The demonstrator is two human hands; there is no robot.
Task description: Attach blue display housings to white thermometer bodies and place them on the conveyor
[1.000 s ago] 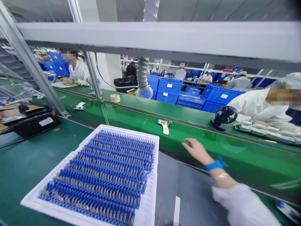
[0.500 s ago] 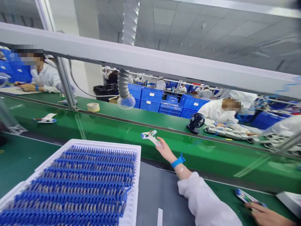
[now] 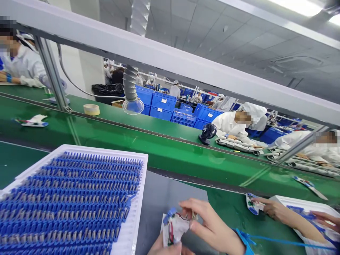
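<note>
Thing: a white plastic piece with a blue connector and thin red and black wires, held over a grey mat at the bottom of the view.
Right hand: narrow grip, fingers curled over the piece's right edge; a blue wrist strap circles the wrist.
Left hand: below the piece, cut off by the frame; its grip cannot be told.
Handling: probably light and fairly stiff; the wires and connector look fragile, so the white body is the place to hold.
Nearby: a white tray of blue-and-grey parts stands left on the green desk; a co-worker's hand holds a similar piece to the right.
</note>
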